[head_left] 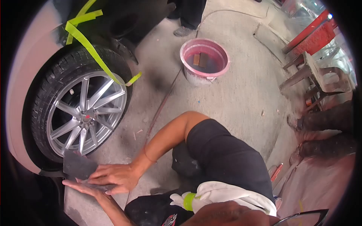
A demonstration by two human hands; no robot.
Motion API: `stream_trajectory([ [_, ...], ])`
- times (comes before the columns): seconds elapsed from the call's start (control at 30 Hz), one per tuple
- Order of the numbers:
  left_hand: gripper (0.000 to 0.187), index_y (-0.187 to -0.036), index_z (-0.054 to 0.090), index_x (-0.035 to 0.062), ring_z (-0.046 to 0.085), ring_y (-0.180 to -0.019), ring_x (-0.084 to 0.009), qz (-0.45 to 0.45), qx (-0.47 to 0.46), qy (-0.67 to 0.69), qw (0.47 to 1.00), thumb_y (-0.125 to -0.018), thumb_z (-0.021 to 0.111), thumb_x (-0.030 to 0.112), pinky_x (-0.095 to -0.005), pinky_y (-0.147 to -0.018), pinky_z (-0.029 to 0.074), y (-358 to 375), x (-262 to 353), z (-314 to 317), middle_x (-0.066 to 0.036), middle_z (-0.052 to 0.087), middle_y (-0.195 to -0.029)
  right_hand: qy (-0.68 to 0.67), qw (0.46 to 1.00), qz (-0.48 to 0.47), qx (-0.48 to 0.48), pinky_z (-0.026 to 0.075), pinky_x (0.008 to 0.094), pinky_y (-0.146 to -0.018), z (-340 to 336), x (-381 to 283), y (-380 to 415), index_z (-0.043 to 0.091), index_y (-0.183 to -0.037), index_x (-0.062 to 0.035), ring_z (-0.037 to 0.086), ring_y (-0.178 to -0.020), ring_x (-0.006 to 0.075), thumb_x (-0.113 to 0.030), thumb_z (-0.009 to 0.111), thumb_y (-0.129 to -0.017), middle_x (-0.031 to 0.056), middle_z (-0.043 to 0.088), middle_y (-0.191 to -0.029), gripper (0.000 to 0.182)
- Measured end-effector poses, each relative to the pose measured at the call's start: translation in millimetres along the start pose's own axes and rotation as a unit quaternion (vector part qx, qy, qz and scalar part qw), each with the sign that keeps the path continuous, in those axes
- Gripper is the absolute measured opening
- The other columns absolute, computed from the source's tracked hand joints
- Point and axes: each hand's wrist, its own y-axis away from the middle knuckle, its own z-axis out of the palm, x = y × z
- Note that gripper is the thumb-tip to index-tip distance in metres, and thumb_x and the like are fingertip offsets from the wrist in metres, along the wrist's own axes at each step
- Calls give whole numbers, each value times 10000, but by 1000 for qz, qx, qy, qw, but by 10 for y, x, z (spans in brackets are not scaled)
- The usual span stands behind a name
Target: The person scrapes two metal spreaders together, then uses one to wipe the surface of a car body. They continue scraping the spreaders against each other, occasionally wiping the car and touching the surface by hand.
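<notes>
Dusty grey concrete floor (pixel 241 90) spreads out from the car wheel (pixel 81 109), an alloy rim in a black tyre that sits under a pale body panel (pixel 22 86). Strips of yellow-green masking tape (pixel 90 49) run down across the tyre from above. Just below the wheel, the person's two hands meet over a dark grey sheet of sandpaper (pixel 77 165). The right hand (pixel 113 176) lies flat on top with fingers spread, pinching the sheet; the left hand (pixel 85 187) lies palm-up beneath it, fingers stretched, supporting the underside. The sheet's upper edge stands bent up, close to the lower rim of the tyre.

Folding or gripping such a sheet goes best, it seems, with the crease pressed flat between both palms and the abrasive face kept outward, fingers together so pressure spreads evenly.

Up and to the right of the wheel, well apart from it, stands a pink bucket (pixel 204 60) with water and two small blocks inside. A thin hose or cable (pixel 162 105) trails across the floor between bucket and hands and could catch an elbow. Farther right of the wheel stand a metal stool (pixel 320 77) and red stands. Another person's shoes (pixel 183 31) show beyond the bucket. A white rag (pixel 222 194) lies on the person's lap
</notes>
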Motion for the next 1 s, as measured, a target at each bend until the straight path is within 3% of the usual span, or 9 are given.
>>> stream_trajectory([
  [0.13,632,-1425,372,-8,448,-1299,-284,-39,-163,95,981,-1014,373,472,-403,-1105,345,92,-202,-7,-150,429,-1425,63,980,135,129,314,477,-1082,-153,-19,-287,358,-1424,61,385,-1282,390,-283,571,-894,235,399,-1387,667],
  [0.3,565,-1333,484,-67,533,-1208,-300,-17,-160,-339,927,-1027,416,402,-393,-994,422,48,-302,-253,-200,549,-1293,64,952,200,221,265,475,-1130,-426,58,-526,379,-1397,72,332,-1351,422,-350,403,-999,273,390,-1413,581],
  [0.37,552,-1132,597,-119,629,-920,-247,226,-235,-296,898,-1027,394,384,-364,-787,482,395,-192,216,-201,674,-990,33,940,240,240,261,456,-1134,-531,145,-505,380,-1399,76,334,-1354,418,-345,418,-996,280,392,-1422,584],
  [0.57,483,-1010,615,-34,529,-806,-142,101,-49,-254,961,-1048,373,383,-347,-689,437,123,64,180,-62,620,-859,-76,989,129,9,333,414,-1083,-581,-257,-369,420,-1399,44,439,-1289,345,-225,467,-990,229,466,-1363,491],
  [0.6,561,-1038,589,-53,519,-705,-136,230,-31,-252,939,-1043,337,448,-322,-615,435,39,-104,109,-58,589,-766,-111,979,172,-21,364,406,-1056,-633,-211,-375,455,-1373,33,468,-1264,308,-225,470,-995,209,487,-1351,458],
  [0.7,494,-1313,453,-104,578,-1150,-371,434,-42,-258,862,-990,479,269,-440,-1050,388,-39,-276,-111,-275,574,-1228,-292,903,312,39,458,356,-947,-904,27,-457,559,-1271,-11,544,-1174,198,-304,530,-996,133,556,-1289,403],
  [0.8,627,-1408,334,-117,434,-1321,-453,615,-186,-321,696,-890,556,157,-489,-1159,237,98,-131,-78,-343,416,-1407,-425,767,425,224,504,306,-830,-1002,156,-657,594,-1201,-31,603,-1030,149,-391,586,-969,78,614,-1154,428],
  [0.9,701,-1413,334,-119,414,-1341,-448,598,-275,-341,671,-816,594,139,-541,-1160,207,189,-323,13,-363,416,-1396,-425,700,505,275,515,292,-752,-638,9,-624,574,-1219,-19,622,-855,142,-426,586,-962,36,631,-955,481],
  [1.0,618,-1384,358,-138,473,-1294,-430,573,-210,-374,699,-883,510,189,-562,-1152,211,84,-233,-97,-338,464,-1359,-687,601,408,-8,505,300,-743,-658,675,-228,531,-1280,-31,600,-840,139,-430,588,-960,29,598,-923,514],
])
